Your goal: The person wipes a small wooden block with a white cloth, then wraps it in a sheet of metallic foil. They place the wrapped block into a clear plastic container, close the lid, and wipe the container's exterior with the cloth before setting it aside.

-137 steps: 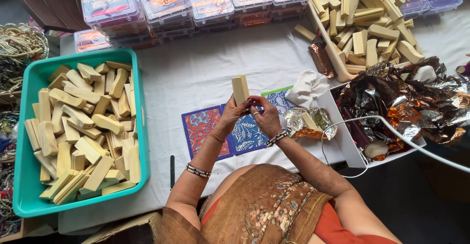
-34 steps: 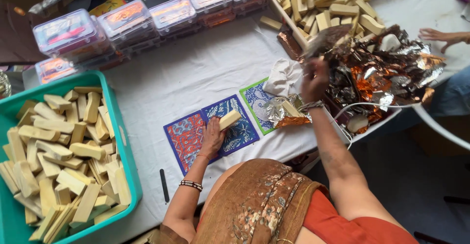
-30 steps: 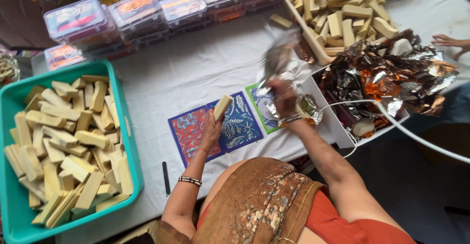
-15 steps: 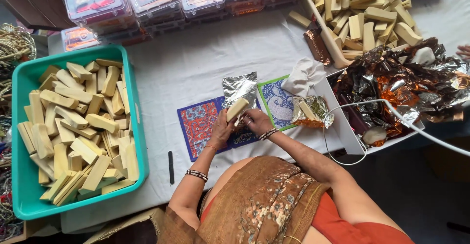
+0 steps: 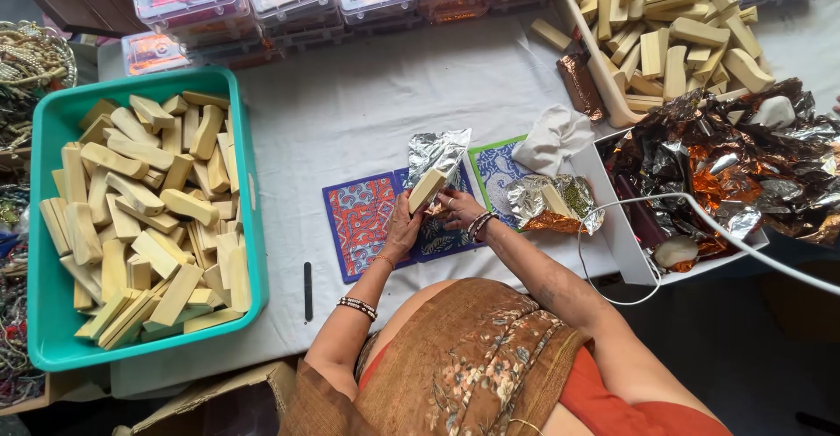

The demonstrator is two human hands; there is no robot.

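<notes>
Both hands meet over the desk point(image 5: 350, 112): my left hand point(image 5: 402, 230) grips the bar point(image 5: 427, 189), right fingers point(image 5: 448, 209) pinch the foil point(image 5: 435, 153). I'd keep foil flat, edges square against it.

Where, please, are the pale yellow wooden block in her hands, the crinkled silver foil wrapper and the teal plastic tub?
Pale yellow wooden block point(image 5: 427, 189), head view, middle of its long face.
Crinkled silver foil wrapper point(image 5: 435, 150), head view, upper shiny part.
Teal plastic tub point(image 5: 54, 114), head view, bare upper-left wall.
</notes>
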